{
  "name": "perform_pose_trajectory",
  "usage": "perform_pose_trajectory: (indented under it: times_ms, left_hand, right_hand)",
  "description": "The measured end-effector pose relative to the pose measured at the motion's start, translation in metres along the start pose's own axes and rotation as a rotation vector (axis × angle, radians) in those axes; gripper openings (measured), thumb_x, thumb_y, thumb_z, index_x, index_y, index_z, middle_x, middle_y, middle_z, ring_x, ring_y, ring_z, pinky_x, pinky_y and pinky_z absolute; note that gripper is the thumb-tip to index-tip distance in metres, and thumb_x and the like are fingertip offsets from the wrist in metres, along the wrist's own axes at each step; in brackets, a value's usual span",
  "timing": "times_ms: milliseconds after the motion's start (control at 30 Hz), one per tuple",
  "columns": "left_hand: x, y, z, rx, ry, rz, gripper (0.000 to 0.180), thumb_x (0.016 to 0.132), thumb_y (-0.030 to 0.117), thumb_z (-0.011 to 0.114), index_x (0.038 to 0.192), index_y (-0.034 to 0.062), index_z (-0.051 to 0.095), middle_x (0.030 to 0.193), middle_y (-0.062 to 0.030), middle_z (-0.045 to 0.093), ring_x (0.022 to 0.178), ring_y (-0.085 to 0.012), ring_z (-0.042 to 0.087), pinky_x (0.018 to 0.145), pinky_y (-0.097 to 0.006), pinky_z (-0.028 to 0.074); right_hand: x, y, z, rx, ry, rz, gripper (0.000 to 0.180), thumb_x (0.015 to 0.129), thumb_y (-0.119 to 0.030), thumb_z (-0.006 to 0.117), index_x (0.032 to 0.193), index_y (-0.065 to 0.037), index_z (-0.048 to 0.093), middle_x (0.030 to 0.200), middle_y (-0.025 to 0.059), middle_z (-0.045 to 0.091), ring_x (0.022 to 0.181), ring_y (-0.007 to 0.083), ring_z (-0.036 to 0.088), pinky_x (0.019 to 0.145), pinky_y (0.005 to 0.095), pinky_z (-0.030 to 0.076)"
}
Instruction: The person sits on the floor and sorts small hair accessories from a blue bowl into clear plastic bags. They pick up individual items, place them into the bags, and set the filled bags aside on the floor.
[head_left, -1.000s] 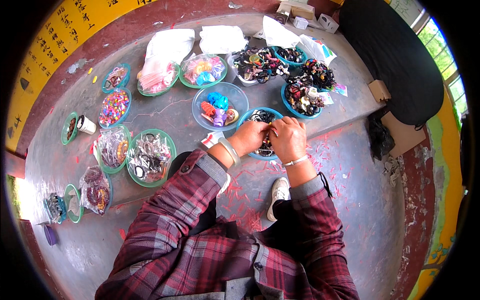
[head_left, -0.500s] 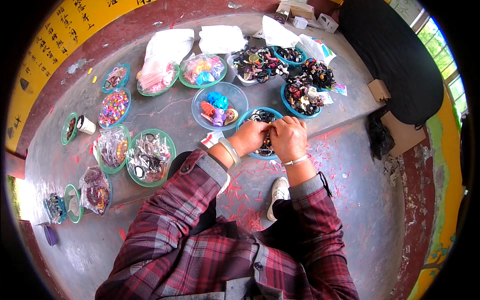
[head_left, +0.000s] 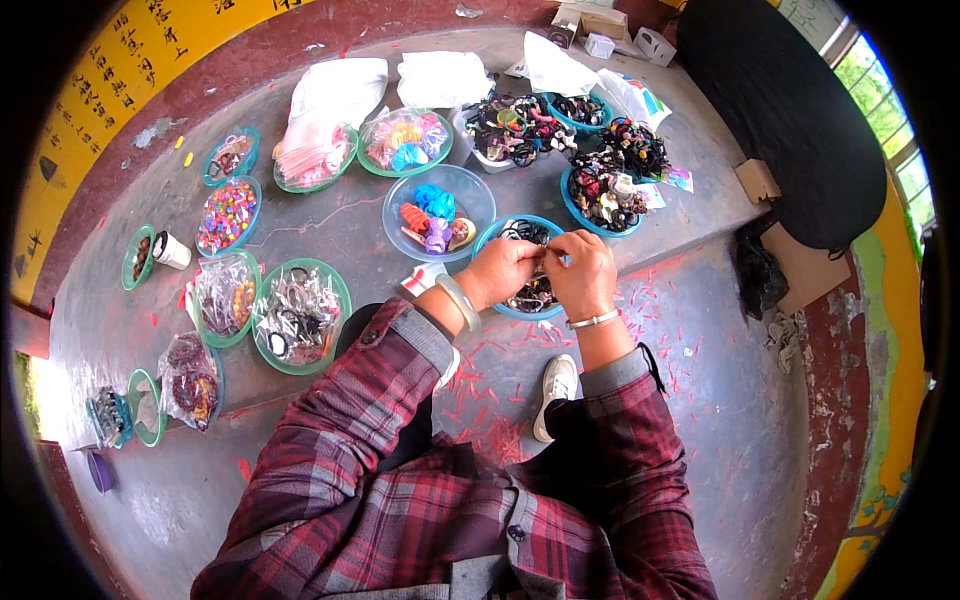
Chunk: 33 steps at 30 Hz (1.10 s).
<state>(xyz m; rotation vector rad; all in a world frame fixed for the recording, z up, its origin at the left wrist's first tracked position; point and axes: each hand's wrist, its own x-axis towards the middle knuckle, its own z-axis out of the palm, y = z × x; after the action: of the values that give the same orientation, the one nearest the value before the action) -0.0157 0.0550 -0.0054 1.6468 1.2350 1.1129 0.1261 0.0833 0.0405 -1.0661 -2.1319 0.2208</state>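
My left hand (head_left: pixel 503 273) and my right hand (head_left: pixel 584 275) meet over a blue bowl (head_left: pixel 487 236), thumbs and fingertips pinched close together. Whatever lies between the fingertips is too small and too covered to make out. Black hair ties (head_left: pixel 524 232) with a few coloured bits fill the bowl, partly hidden by both hands. Just behind it stands a clear blue basin (head_left: pixel 394 222) with blue, orange and purple trinkets. To the right, another blue bowl (head_left: pixel 622 231) is heaped with dark hair ties and small ornaments.
A white tub (head_left: pixel 466 140) of hair ties stands farther back. Left lie green bowls, one with bagged hair ties (head_left: pixel 298 318), and a bowl of colourful beads (head_left: pixel 228 215). A raised concrete ledge (head_left: pixel 690 235) carries the bowls; red scraps (head_left: pixel 495 425) litter the floor by my shoe (head_left: pixel 560 380).
My right hand has turned slightly and its fingers have shifted, opening a small gap near the fingertips. The left hand stays nearly in place; the bowls have not moved.
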Motion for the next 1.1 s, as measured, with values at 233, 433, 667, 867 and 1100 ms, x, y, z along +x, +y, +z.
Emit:
perform_pose_trajectory:
  times_ms: [233, 433, 667, 867, 1100]
  left_hand:
    - [0.001, 0.006, -0.004, -0.346, -0.05, -0.099, 0.022, 0.088, 0.014, 0.049, 0.1, -0.0023, 0.059, 0.08, -0.002, 0.061, 0.069, -0.0061, 0.055, 0.063, -0.021, 0.046]
    - [0.001, 0.004, -0.006, -0.342, -0.035, -0.088, 0.025, 0.089, 0.015, 0.045, 0.102, -0.0024, 0.057, 0.084, -0.0031, 0.061, 0.073, -0.0075, 0.057, 0.068, -0.022, 0.048]
    - [0.002, 0.004, -0.007, -0.494, -0.047, -0.158, 0.026, 0.09, 0.017, 0.043, 0.103, -0.0027, 0.056, 0.088, -0.0048, 0.06, 0.075, -0.0087, 0.058, 0.069, -0.023, 0.049]
    - [0.002, 0.003, -0.006, -0.339, 0.0, -0.113, 0.026, 0.09, 0.017, 0.045, 0.101, -0.0028, 0.057, 0.085, -0.0046, 0.061, 0.072, -0.0086, 0.058, 0.064, -0.022, 0.049]
    - [-0.003, 0.02, -0.003, 0.201, 0.155, 0.091, 0.021, 0.084, 0.015, 0.052, 0.099, 0.0025, 0.06, 0.078, -0.0149, 0.062, 0.07, -0.0203, 0.062, 0.06, -0.028, 0.047]
  right_hand:
    - [-0.001, 0.019, 0.003, 0.472, -0.117, 0.359, 0.012, 0.069, -0.011, 0.062, 0.076, -0.002, 0.064, 0.071, 0.009, 0.061, 0.066, 0.0174, 0.059, 0.06, 0.0282, 0.046]
    - [0.002, 0.021, -0.002, 0.658, -0.111, 0.42, 0.011, 0.075, -0.007, 0.06, 0.08, 0.002, 0.063, 0.072, 0.0047, 0.062, 0.061, 0.0073, 0.054, 0.055, 0.0207, 0.043]
    - [0.003, 0.022, -0.011, 0.618, -0.099, 0.457, 0.012, 0.073, -0.01, 0.062, 0.08, 0.0, 0.064, 0.071, 0.0063, 0.062, 0.061, 0.0091, 0.055, 0.055, 0.0227, 0.044]
    - [0.001, 0.007, -0.009, 0.415, -0.111, 0.254, 0.01, 0.071, -0.006, 0.063, 0.08, -0.001, 0.065, 0.071, 0.0036, 0.061, 0.063, 0.0083, 0.054, 0.056, 0.0216, 0.042]
    - [0.0, 0.007, -0.007, 0.305, -0.159, 0.274, 0.011, 0.07, -0.01, 0.064, 0.079, -0.002, 0.065, 0.072, 0.0056, 0.062, 0.065, 0.0124, 0.057, 0.059, 0.0246, 0.044]
